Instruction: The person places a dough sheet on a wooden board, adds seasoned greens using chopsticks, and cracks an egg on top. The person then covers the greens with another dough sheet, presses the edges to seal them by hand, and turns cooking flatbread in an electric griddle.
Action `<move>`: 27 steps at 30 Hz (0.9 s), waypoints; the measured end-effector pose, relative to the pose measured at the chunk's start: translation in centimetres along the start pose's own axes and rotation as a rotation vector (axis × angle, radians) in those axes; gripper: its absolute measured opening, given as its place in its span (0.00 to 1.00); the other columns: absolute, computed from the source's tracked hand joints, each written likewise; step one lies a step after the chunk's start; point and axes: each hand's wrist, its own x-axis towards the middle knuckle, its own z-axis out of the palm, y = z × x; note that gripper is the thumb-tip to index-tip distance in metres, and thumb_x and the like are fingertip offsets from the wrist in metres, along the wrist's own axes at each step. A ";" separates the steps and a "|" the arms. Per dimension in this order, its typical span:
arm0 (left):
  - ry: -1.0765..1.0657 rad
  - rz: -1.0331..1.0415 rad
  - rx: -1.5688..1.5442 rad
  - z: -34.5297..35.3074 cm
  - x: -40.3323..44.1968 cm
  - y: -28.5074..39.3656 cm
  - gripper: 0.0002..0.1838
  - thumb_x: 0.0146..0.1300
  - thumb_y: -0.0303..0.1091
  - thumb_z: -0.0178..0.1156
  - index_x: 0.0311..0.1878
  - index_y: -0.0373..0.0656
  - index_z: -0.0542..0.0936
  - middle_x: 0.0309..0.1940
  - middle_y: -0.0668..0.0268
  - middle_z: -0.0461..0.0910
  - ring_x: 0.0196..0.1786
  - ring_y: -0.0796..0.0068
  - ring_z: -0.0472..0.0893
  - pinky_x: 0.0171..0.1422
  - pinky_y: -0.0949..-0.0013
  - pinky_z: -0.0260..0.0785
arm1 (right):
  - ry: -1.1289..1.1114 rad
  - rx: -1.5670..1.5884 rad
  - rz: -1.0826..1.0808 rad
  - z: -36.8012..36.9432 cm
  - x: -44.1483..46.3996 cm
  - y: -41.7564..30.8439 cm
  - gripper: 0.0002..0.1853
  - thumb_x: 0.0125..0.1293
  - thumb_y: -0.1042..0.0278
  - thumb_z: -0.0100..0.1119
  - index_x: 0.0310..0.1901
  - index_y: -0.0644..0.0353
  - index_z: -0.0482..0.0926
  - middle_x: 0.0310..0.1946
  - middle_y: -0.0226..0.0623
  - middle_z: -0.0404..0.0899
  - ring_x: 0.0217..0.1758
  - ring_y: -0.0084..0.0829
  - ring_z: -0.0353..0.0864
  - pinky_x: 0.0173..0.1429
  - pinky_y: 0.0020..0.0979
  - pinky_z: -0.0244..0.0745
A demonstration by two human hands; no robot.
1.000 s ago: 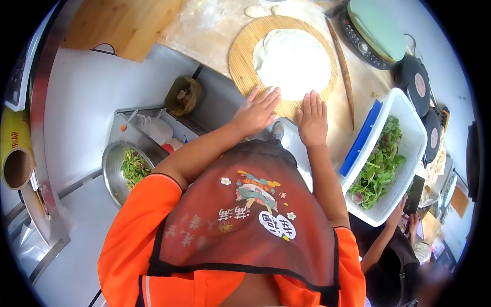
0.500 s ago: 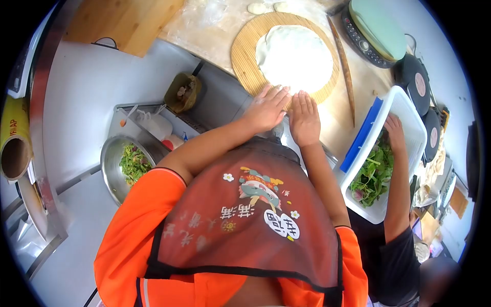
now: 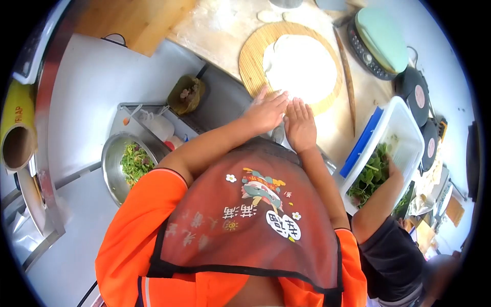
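Observation:
A flat white round of dough (image 3: 302,66) lies on a round wooden board (image 3: 250,59) on the floured worktop. My left hand (image 3: 267,111) rests palm down at the dough's near edge, its thumb raised and its fingers stretched out. Close beside it on the right, my right hand (image 3: 300,123) lies flat with fingertips at the same edge. The two hands nearly touch, and neither grips anything. What is under the fingers is hidden.
A thin rolling pin (image 3: 346,77) lies right of the board. Beyond it are a green-lidded electric pan (image 3: 381,38) and a white tub (image 3: 409,138) of greens, with a co-worker's hand inside. A steel bowl (image 3: 115,174) of greens stands at left.
My hands have come closer together along the dough's near edge, my right hand shifting left. The co-worker's hand has reached into the tub and taken hold among the greens.

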 end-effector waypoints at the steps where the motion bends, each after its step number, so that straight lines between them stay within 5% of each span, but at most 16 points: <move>1: -0.059 -0.028 -0.082 -0.6 0.2 -0.3 0.28 0.66 0.38 0.56 0.68 0.40 0.69 0.73 0.60 0.65 0.77 0.65 0.60 0.80 0.43 0.43 | 0.020 0.008 -0.003 -0.1 -0.1 0.0 0.26 0.67 0.65 0.54 0.64 0.69 0.71 0.66 0.52 0.71 0.72 0.47 0.66 0.78 0.48 0.54; 8: 0.194 -0.071 0.113 -0.7 -1.2 -2.9 0.27 0.69 0.43 0.54 0.67 0.39 0.70 0.70 0.60 0.68 0.74 0.65 0.65 0.80 0.40 0.43 | 0.060 0.016 0.012 -0.8 1.0 -0.5 0.29 0.66 0.64 0.56 0.67 0.66 0.67 0.68 0.50 0.69 0.74 0.45 0.64 0.78 0.48 0.52; 14: -0.114 -0.147 0.026 -2.3 -0.2 -4.3 0.31 0.71 0.47 0.52 0.72 0.41 0.65 0.75 0.61 0.60 0.78 0.65 0.59 0.80 0.40 0.40 | -0.041 0.130 -0.071 1.1 0.5 -0.2 0.35 0.67 0.63 0.57 0.73 0.63 0.59 0.75 0.47 0.57 0.80 0.43 0.53 0.81 0.47 0.48; 17: 0.240 -0.129 0.081 -2.3 0.1 -4.2 0.29 0.70 0.47 0.53 0.68 0.39 0.69 0.72 0.59 0.65 0.76 0.65 0.61 0.80 0.39 0.40 | -0.063 0.126 -0.072 1.3 0.3 0.3 0.37 0.67 0.63 0.56 0.75 0.62 0.55 0.77 0.47 0.53 0.81 0.45 0.50 0.81 0.47 0.46; 23: 0.127 -0.111 0.145 -1.2 0.3 -4.9 0.30 0.71 0.49 0.52 0.69 0.38 0.68 0.72 0.57 0.66 0.75 0.64 0.63 0.80 0.38 0.39 | -0.092 0.156 -0.070 1.5 0.1 0.3 0.38 0.66 0.65 0.56 0.76 0.61 0.54 0.77 0.47 0.53 0.81 0.45 0.50 0.81 0.49 0.45; 26: -0.135 -0.243 -0.026 -3.9 2.2 -5.5 0.32 0.72 0.52 0.51 0.71 0.40 0.66 0.73 0.58 0.64 0.77 0.64 0.60 0.80 0.38 0.37 | -0.049 0.150 -0.096 1.7 0.5 0.8 0.39 0.65 0.65 0.56 0.76 0.61 0.54 0.77 0.47 0.54 0.80 0.46 0.51 0.81 0.49 0.46; 27: -0.006 -0.232 0.008 -3.7 2.8 -5.7 0.32 0.72 0.52 0.50 0.71 0.40 0.66 0.73 0.58 0.64 0.77 0.64 0.59 0.80 0.38 0.36 | -0.042 0.154 -0.104 1.8 0.3 1.0 0.39 0.64 0.66 0.56 0.76 0.61 0.54 0.77 0.48 0.54 0.80 0.46 0.52 0.81 0.49 0.46</move>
